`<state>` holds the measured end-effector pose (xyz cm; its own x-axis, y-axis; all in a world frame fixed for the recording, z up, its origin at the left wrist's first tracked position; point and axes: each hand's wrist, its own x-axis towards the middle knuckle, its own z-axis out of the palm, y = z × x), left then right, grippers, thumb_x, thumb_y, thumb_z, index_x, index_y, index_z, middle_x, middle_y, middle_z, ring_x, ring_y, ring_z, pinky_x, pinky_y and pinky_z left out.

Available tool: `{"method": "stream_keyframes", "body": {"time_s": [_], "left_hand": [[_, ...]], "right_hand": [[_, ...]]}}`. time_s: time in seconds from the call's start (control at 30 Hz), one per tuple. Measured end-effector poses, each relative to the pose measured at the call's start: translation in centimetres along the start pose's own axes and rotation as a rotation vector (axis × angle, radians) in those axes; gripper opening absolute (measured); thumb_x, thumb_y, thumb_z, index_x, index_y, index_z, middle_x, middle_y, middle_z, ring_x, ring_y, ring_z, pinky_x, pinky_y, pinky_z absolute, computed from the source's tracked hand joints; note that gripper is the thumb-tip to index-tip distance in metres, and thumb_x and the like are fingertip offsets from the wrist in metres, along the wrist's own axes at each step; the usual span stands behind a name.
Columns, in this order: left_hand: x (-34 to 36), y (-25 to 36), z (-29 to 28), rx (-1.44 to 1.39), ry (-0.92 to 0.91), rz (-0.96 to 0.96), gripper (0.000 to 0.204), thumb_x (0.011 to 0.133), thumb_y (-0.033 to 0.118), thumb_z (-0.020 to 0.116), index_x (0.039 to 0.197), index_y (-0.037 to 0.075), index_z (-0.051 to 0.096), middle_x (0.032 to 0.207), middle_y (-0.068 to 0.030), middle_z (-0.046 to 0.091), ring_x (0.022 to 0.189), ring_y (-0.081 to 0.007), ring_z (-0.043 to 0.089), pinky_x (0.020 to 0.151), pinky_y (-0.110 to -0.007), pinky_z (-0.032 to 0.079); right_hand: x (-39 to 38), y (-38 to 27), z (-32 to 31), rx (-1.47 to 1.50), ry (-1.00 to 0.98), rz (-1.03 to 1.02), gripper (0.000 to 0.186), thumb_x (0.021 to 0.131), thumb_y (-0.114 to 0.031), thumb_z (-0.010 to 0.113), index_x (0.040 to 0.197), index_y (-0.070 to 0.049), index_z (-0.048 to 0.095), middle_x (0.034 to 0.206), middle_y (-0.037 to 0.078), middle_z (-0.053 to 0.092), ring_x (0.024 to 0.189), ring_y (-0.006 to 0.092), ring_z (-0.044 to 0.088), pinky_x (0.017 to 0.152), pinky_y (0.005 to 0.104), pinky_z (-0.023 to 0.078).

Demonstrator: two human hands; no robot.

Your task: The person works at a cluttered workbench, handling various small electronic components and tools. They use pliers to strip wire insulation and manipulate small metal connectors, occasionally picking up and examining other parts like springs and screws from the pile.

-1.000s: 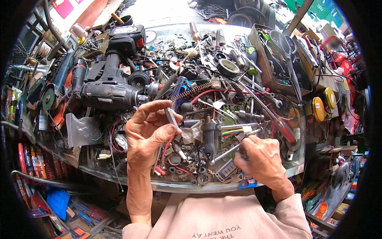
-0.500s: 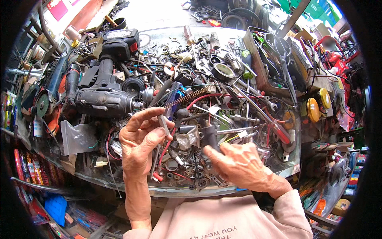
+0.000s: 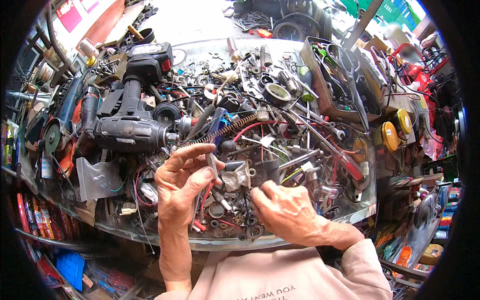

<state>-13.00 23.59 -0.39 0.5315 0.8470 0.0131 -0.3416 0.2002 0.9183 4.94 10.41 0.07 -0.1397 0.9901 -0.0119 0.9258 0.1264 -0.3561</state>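
My left hand (image 3: 182,182) is closed in a pinch, thumb against fingers, on a small flat grey metal piece (image 3: 212,165) held upright above the heap. My right hand (image 3: 289,212) is lower and to the right, over loose washers and rings (image 3: 255,231) at the bench's near side. Its fingers curl downward and the fingertips are partly hidden, so anything in them cannot be made out. Between the hands lie a crumpled clear plastic bag (image 3: 236,177) and a black cylindrical part (image 3: 271,171). A long coil spring (image 3: 227,129) lies just beyond my left hand.
A black cordless impact wrench (image 3: 131,131) lies at left, with an angle grinder (image 3: 55,135) beyond it. A tape roll (image 3: 276,94), a red-handled screwdriver (image 3: 348,166) and a metal tool box (image 3: 320,90) are at right. Yellow round tins (image 3: 390,136) stand past the glass-topped bench's edge (image 3: 372,200).
My right hand has moved slightly left and nearer, away from the black cylindrical part, and its fingers are more curled. My left hand still pinches the metal piece.
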Motion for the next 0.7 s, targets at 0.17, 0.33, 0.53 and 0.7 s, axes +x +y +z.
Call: {"method": "stream_keyframes", "body": {"time_s": [0.17,0.33,0.53,0.7], "left_hand": [[0.0,-0.2,-0.2,0.028,-0.027,-0.005,0.035,0.090,-0.002,0.066,0.125,-0.004,0.063,0.102,-0.0146,0.071,0.093,-0.0182,0.070,0.077,-0.029,0.060],[0.3,-0.5,-0.1,0.013,-0.050,-0.057,0.034,0.090,-0.001,0.066,0.124,-0.004,0.063,0.101,-0.0144,0.072,0.092,-0.0180,0.070,0.076,-0.030,0.060],[-0.1,-0.5,0.7,0.087,-0.057,-0.098,0.037,0.087,0.005,0.071,0.121,-0.006,0.063,0.095,-0.0177,0.072,0.085,-0.0193,0.070,0.072,-0.029,0.059],[-0.3,-0.8,0.8,0.073,-0.105,-0.132,0.034,0.088,-0.001,0.071,0.120,-0.006,0.062,0.098,-0.0161,0.072,0.090,-0.0184,0.070,0.075,-0.030,0.060]], "right_hand": [[0.4,-0.2,-0.2,0.053,-0.126,-0.027,0.035,0.086,-0.020,0.069,0.114,-0.004,0.058,0.089,0.010,0.060,0.066,0.0300,0.066,0.056,0.0423,0.051],[0.3,0.0,-0.1,0.040,-0.105,-0.039,0.040,0.084,-0.020,0.070,0.119,-0.003,0.058,0.092,0.011,0.060,0.065,0.0295,0.066,0.052,0.0417,0.051],[0.8,3.4,-0.4,0.611,0.131,-0.010,0.022,0.083,-0.013,0.073,0.102,-0.003,0.067,0.082,0.011,0.065,0.069,0.0258,0.066,0.059,0.0358,0.052],[1.1,3.7,-1.8,1.549,0.041,0.364,0.017,0.098,-0.016,0.069,0.107,-0.001,0.070,0.085,-0.004,0.067,0.073,0.0021,0.055,0.061,0.0213,0.045]]}}
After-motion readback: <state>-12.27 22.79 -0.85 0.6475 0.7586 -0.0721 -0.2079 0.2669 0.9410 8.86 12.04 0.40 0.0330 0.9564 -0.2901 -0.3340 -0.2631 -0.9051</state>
